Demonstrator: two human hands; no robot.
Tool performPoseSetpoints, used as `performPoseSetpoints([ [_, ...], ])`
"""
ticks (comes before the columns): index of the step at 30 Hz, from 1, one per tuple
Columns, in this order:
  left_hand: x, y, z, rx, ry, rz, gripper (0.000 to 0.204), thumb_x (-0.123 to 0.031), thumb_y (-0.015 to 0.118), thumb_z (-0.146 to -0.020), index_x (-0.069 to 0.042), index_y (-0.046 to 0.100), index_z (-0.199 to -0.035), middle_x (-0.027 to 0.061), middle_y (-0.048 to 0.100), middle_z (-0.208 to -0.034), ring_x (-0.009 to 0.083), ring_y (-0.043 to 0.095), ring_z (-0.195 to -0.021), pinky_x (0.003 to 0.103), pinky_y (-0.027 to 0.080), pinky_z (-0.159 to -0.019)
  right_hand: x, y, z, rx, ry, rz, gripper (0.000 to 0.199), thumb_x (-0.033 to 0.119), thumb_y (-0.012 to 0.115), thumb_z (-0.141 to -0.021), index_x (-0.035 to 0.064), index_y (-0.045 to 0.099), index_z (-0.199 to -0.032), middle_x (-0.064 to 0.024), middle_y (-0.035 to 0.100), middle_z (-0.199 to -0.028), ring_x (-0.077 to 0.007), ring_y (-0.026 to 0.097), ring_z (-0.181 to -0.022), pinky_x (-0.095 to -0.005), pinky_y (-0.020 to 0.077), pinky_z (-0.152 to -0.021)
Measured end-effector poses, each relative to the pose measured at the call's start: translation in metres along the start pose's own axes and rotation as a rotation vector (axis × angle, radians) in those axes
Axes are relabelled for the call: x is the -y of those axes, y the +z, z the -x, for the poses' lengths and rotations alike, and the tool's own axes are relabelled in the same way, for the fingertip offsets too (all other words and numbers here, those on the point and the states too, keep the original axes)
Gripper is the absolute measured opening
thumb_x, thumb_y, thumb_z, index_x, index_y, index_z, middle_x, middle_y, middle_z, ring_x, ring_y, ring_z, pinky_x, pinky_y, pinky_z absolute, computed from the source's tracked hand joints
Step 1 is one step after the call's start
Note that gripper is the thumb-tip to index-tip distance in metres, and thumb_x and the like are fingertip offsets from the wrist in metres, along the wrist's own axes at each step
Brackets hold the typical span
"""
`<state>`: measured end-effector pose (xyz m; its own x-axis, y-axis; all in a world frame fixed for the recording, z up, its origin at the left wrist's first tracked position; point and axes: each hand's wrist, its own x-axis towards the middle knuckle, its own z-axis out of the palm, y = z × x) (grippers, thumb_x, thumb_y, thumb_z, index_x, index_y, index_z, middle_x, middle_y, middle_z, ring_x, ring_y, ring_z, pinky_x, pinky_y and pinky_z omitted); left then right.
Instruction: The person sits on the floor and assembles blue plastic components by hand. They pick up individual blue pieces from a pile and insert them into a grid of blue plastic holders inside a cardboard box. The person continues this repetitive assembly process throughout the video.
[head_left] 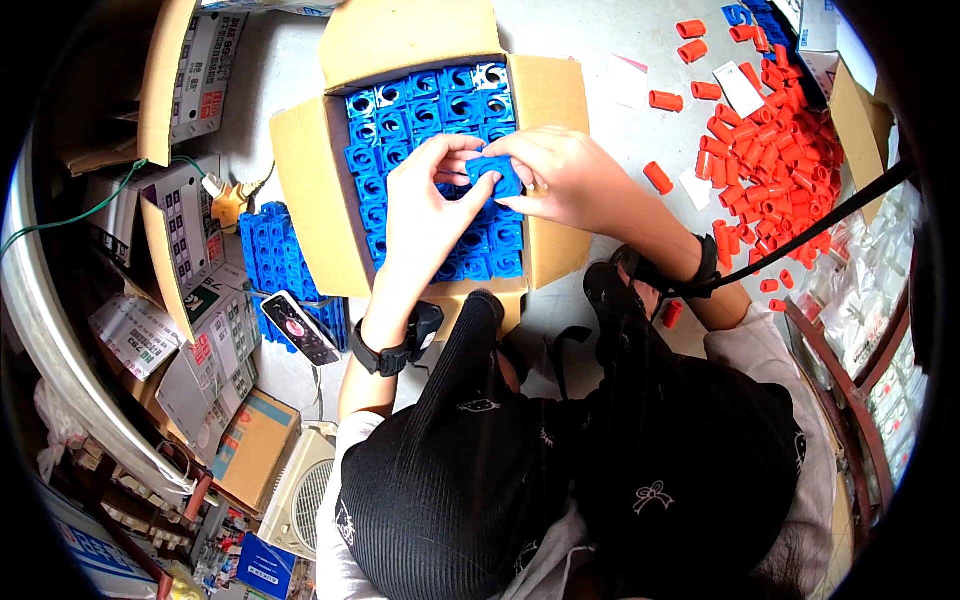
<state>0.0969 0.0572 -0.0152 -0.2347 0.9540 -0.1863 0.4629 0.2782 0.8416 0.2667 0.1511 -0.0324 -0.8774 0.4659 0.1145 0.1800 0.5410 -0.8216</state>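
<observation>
Both my hands meet over an open cardboard box (310, 190) filled with rows of blue square plastic parts (420, 105). My left hand (425, 205) and my right hand (560, 175) together pinch one blue part (497, 175) just above the packed rows, fingers curled round its edges. A black watch sits on my left wrist and a black strap on my right wrist. My knees in black fabric fill the lower middle of the view.
A heap of small orange plastic caps (775, 170) spreads over the floor at the right. More blue parts (270, 250) are stacked left of the box, with a phone (298, 328) lying on them. Cardboard cartons (190, 250) crowd the left side.
</observation>
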Motion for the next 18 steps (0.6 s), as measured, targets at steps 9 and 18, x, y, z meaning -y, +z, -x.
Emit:
performPoseSetpoints([
  [9,0.020,-0.030,-0.012,-0.088,0.176,-0.562,0.022,-0.017,0.074,-0.082,-0.009,0.069,-0.101,0.0090,0.072,-0.096,0.0260,0.070,-0.089,0.035,0.054,-0.077,0.004,0.001,-0.003,-0.028,0.141,-0.095,0.054,0.009,0.073,-0.077,0.0076,0.051,-0.126,-0.0117,0.060,-0.084,-0.0294,0.062,-0.078,-0.0409,0.0495,-0.072],
  [18,0.063,-0.096,-0.062,-0.136,0.304,-1.058,0.018,-0.013,0.074,-0.072,-0.011,0.072,-0.090,0.0027,0.065,-0.086,0.0217,0.058,-0.091,0.035,0.043,-0.081,-0.007,0.010,-0.001,-0.032,0.075,-0.037,0.051,0.008,0.074,-0.077,0.0087,0.055,-0.125,-0.0077,0.057,-0.080,-0.0245,0.059,-0.074,-0.0367,0.0482,-0.070],
])
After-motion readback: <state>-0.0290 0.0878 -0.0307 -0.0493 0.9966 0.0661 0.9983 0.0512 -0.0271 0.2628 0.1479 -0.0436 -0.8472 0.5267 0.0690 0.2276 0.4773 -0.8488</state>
